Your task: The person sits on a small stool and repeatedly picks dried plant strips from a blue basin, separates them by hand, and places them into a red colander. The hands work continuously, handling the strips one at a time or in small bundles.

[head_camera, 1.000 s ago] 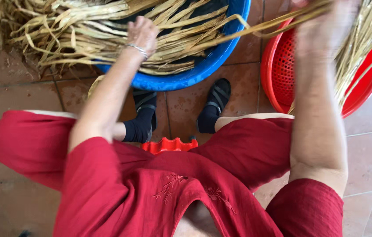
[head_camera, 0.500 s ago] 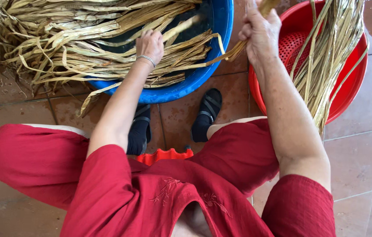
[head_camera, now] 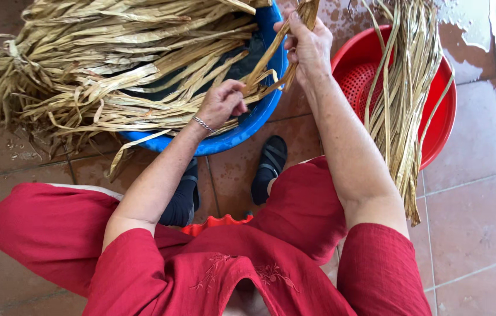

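A red stool edge (head_camera: 219, 223) shows between the knees — wet, reddish floor tiles (head_camera: 476, 199) lie all around.

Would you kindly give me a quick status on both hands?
Left hand and right hand both grip one dried leaf strip. Over blue basin. Nothing in the way.

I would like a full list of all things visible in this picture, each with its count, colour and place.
dried leaf strips: many, tan, heaped in and over the blue basin, upper left
blue basin: one, blue, on the floor ahead of the person
red basket: one, red, upper right
strips in basket: a bundle, tan, hanging over the near rim
red stool edge: one, red, between the legs
floor tiles: reddish brown, wet at upper right
black sandals: two, below the basin
bracelet: one, silver, left wrist
held strip: one, tan, between both hands
left hand: grip on the strip
right hand: grip higher up
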Demonstrator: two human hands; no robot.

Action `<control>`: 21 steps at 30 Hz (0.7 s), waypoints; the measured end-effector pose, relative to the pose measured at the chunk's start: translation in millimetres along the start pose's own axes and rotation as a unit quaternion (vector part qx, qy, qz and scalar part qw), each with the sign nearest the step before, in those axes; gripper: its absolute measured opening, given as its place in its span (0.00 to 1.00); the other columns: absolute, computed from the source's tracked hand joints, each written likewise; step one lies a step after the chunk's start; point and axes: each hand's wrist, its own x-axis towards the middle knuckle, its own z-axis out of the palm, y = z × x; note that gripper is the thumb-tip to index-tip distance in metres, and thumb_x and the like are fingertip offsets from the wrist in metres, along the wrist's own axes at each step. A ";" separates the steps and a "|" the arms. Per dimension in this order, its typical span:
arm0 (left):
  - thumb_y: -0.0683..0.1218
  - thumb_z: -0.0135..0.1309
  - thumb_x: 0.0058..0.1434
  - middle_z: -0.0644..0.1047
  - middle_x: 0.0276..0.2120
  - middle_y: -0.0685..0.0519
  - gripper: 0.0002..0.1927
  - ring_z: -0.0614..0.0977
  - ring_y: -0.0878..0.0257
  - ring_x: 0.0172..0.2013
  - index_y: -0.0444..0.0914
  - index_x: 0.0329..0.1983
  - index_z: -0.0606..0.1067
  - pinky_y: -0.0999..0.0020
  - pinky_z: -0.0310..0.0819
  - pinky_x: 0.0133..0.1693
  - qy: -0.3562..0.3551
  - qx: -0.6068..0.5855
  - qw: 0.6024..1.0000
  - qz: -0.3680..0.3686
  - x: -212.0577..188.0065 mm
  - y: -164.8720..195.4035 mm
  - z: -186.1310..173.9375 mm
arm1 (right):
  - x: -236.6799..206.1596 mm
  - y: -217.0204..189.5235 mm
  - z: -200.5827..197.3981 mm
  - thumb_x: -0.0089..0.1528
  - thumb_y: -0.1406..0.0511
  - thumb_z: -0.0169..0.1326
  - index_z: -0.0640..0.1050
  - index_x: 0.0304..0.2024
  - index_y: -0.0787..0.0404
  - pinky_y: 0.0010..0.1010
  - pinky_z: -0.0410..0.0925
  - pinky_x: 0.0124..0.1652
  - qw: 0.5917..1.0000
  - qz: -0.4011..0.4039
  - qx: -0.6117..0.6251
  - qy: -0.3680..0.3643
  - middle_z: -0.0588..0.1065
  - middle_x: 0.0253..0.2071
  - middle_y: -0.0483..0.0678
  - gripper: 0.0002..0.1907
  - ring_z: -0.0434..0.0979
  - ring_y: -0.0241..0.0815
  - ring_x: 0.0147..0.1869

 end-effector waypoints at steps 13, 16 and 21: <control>0.53 0.47 0.66 0.81 0.25 0.46 0.16 0.83 0.54 0.26 0.38 0.35 0.80 0.57 0.77 0.30 0.181 0.198 0.955 0.125 92.2 61.0 42.0 | -16.2 8.2 42.4 0.69 0.63 0.53 0.79 0.46 0.68 0.34 0.77 0.51 0.993 -0.013 0.089 -0.075 0.83 0.44 0.55 0.13 0.83 0.43 0.46; 0.55 0.46 0.64 0.82 0.28 0.39 0.19 0.85 0.45 0.31 0.39 0.34 0.80 0.50 0.77 0.34 0.209 0.245 0.940 0.115 99.0 63.4 57.8 | -2.6 8.1 35.9 0.65 0.69 0.54 0.77 0.42 0.67 0.40 0.78 0.49 0.994 -0.022 0.102 -0.029 0.83 0.40 0.59 0.06 0.85 0.50 0.43; 0.57 0.44 0.64 0.81 0.30 0.37 0.19 0.84 0.40 0.35 0.40 0.35 0.80 0.42 0.76 0.40 0.180 0.356 0.913 0.085 94.2 75.0 80.5 | 24.6 -11.4 14.8 0.65 0.70 0.47 0.74 0.40 0.66 0.49 0.77 0.35 0.982 0.027 0.171 0.081 0.78 0.30 0.53 0.06 0.82 0.52 0.34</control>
